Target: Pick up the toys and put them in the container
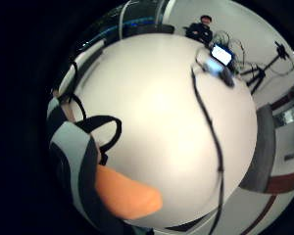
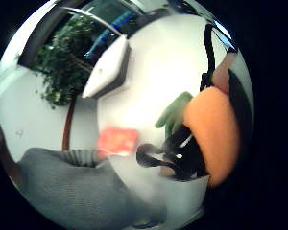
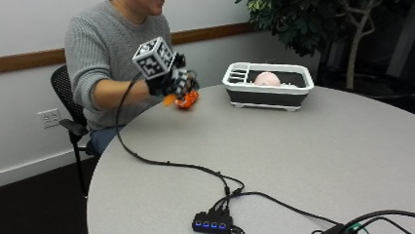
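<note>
Right now my gloved right hand (image 3: 170,80) is up off the round table (image 3: 305,146), near its edge at about ten o'clock. My fingers are curled around an orange toy (image 3: 187,99) with a bit of green on it, and I am holding it in the air. Up close, the orange toy (image 2: 212,139) sits right against my palm, and its green part (image 2: 174,113) sticks out past my fingers. A flat red thing (image 2: 117,141) lies on the table close to my grey sleeve. Going right, at about twelve o'clock, the white and black container (image 3: 268,86) stands on the table, well apart from my hand. A pink toy (image 3: 266,79) is already inside it. A black cable (image 3: 175,165) runs across the table toward six o'clock to a small box with blue lights (image 3: 211,223).
</note>
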The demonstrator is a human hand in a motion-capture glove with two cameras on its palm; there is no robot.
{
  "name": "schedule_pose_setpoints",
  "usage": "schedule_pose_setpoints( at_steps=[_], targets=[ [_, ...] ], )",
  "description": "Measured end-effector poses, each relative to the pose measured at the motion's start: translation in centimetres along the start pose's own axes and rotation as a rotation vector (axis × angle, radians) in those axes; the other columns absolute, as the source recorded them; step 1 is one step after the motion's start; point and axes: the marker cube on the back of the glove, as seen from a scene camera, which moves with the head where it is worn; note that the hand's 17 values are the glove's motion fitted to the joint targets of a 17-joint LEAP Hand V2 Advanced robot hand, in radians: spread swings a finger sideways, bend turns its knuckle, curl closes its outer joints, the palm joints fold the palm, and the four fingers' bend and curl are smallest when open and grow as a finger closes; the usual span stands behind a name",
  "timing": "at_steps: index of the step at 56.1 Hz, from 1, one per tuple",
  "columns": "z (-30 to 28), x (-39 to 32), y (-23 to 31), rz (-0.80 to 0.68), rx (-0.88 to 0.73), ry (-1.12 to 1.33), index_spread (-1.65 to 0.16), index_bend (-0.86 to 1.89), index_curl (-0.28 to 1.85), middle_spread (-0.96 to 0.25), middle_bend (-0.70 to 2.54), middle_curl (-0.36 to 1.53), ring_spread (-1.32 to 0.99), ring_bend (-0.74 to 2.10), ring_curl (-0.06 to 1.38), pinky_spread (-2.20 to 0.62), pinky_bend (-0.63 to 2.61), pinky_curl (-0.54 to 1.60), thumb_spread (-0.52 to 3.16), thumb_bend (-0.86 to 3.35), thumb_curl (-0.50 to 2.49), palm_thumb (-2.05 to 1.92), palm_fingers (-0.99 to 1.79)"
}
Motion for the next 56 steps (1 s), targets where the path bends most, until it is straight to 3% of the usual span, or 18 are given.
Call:
schedule_pose_setpoints(
  at_steps=[6, 14, 26, 35, 45, 56],
  targets=[
    [-5.1, -3.1, -9.0, -0.053, 0.054, -0.059, -0.37, 0.44, 0.36, -0.27, 0.84, 0.62, -0.43, 1.08, 0.67, -0.41, 1.02, 0.44, 1.10, 0.12, 0.61, 0.47, 1.17],
    [-6.9, -5.2, -17.2, -0.041, 0.051, -0.107, -0.35, 0.51, 0.43, -0.25, 0.87, 0.65, -0.44, 1.10, 0.67, -0.42, 1.02, 0.45, 0.99, 0.10, 0.69, 0.47, 1.14],
    [-1.0, -8.9, -23.7, 0.002, -0.026, -0.146, -0.35, 0.52, 0.50, -0.24, 0.89, 0.70, -0.44, 1.13, 0.67, -0.42, 1.04, 0.47, 0.88, 0.06, 0.79, 0.46, 1.10],
    [4.6, -17.9, -28.8, -0.132, -0.142, -0.266, -0.35, 0.46, 0.54, -0.24, 0.86, 0.71, -0.44, 1.11, 0.66, -0.42, 1.06, 0.47, 0.85, 0.03, 0.85, 0.45, 1.05],
    [9.4, -27.6, -33.2, -0.265, -0.237, -0.237, -0.37, 0.28, 0.56, -0.25, 0.81, 0.72, -0.44, 1.10, 0.64, -0.42, 1.12, 0.48, 0.88, 0.01, 0.88, 0.43, 0.97],
    [13.7, -30.7, -33.8, -0.186, -0.400, -0.211, -0.38, 0.03, 0.48, -0.25, 0.67, 0.69, -0.40, 1.17, 0.63, -0.42, 1.17, 0.48, 1.13, -0.03, 0.80, 0.28, 0.74]
  ],
)
